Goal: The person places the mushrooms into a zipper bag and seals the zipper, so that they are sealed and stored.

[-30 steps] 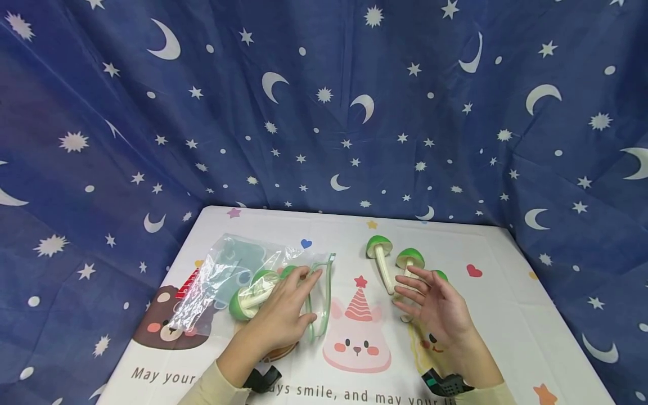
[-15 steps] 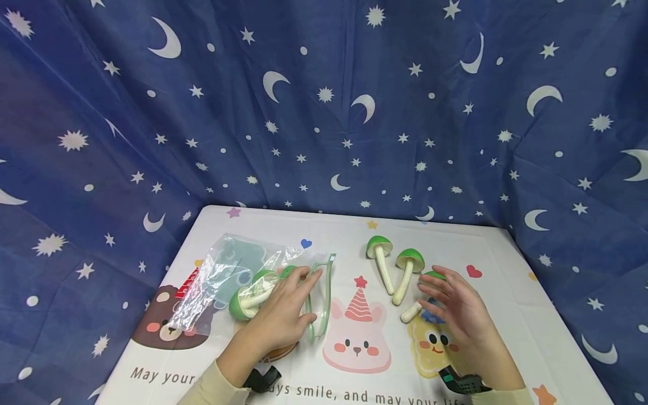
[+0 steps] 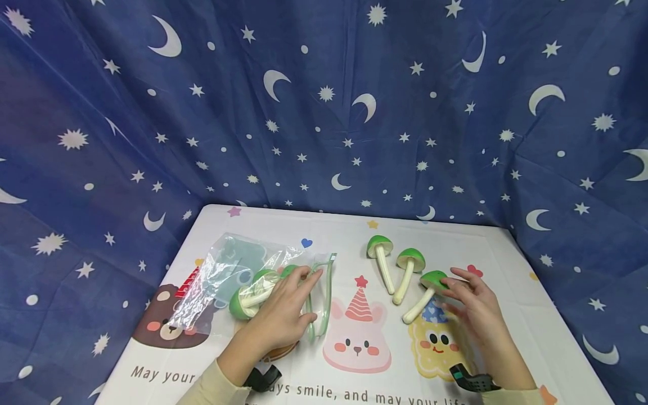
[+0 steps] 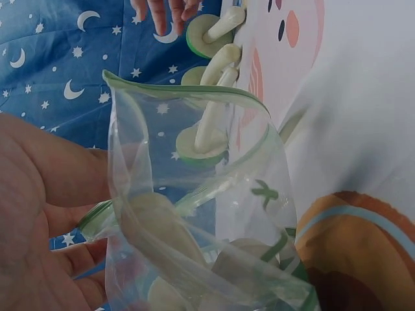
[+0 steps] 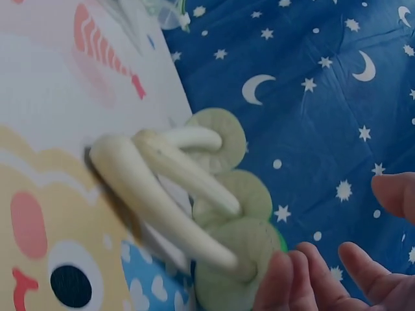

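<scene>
My left hand (image 3: 286, 309) holds a clear zip bag (image 3: 202, 292) with a green-edged mouth, bent fingers at its edge. Its mouth gapes toward the right in the head view, and the left wrist view shows the zip lip (image 4: 97, 219) between the fingers. Inside lie several green-capped toy mushrooms (image 3: 251, 298), partly covered by the hand. To the right, three more rest in a fan: a left mushroom (image 3: 382, 261), a middle mushroom (image 3: 406, 275) and a right mushroom (image 3: 425, 297). My right hand (image 3: 476, 306) has relaxed, spread fingers, fingertips right at the right mushroom's cap (image 5: 233, 285).
A white tablecloth (image 3: 354, 230) with printed animals and lettering covers the table. Behind it hangs a dark blue curtain (image 3: 324, 152) with moons and stars. Each wrist wears a black strap, such as the right strap (image 3: 473, 379).
My right hand has moved to the right, from over the middle mushroom to the cap of the right one, uncovering the mushrooms. The left hand and bag have stayed in place.
</scene>
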`<state>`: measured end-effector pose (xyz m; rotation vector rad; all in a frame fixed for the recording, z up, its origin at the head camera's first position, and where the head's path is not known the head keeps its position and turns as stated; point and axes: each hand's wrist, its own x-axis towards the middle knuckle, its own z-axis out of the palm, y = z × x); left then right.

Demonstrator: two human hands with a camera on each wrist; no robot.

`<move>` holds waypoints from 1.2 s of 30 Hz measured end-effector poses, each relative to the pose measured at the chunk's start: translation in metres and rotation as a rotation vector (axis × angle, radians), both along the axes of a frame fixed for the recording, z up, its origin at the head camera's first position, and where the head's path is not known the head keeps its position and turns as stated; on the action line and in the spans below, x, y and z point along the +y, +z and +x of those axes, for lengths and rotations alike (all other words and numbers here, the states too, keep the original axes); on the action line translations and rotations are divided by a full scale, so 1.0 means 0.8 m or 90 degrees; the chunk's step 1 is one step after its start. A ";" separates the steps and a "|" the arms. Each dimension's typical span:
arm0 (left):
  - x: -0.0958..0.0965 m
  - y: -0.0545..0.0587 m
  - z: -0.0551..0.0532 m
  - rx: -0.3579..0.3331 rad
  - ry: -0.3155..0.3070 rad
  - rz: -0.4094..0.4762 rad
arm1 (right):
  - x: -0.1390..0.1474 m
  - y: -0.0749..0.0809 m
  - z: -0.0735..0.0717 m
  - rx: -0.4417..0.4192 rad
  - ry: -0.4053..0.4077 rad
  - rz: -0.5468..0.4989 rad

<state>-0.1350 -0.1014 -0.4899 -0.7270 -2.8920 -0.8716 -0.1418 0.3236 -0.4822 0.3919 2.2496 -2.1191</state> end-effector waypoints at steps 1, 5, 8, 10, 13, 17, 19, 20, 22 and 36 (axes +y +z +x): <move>0.000 0.000 0.000 0.000 0.001 0.001 | 0.001 -0.001 0.000 -0.002 -0.010 0.017; 0.001 0.000 0.000 0.000 0.003 0.004 | 0.004 -0.001 -0.001 -0.014 -0.049 0.090; 0.001 0.000 0.001 -0.001 0.003 0.005 | 0.005 -0.003 -0.003 -0.021 -0.070 0.129; 0.001 0.001 0.001 -0.002 0.003 0.006 | 0.007 -0.006 -0.005 -0.019 -0.078 0.143; 0.001 0.000 0.001 -0.001 0.003 0.006 | 0.010 -0.012 -0.007 -0.021 -0.079 0.159; 0.000 -0.001 0.001 -0.001 0.004 0.004 | 0.012 -0.024 -0.012 -0.043 -0.079 0.183; 0.000 -0.001 0.001 0.001 0.003 0.005 | 0.012 -0.029 -0.014 -0.061 -0.077 0.181; 0.000 -0.001 0.001 0.002 0.003 0.004 | 0.012 -0.031 -0.015 -0.071 -0.077 0.177; 0.000 -0.001 0.001 0.006 0.001 0.004 | 0.011 -0.035 -0.017 -0.084 -0.073 0.166; 0.000 -0.002 0.003 0.011 0.001 0.006 | 0.014 -0.047 -0.027 -0.088 -0.033 0.130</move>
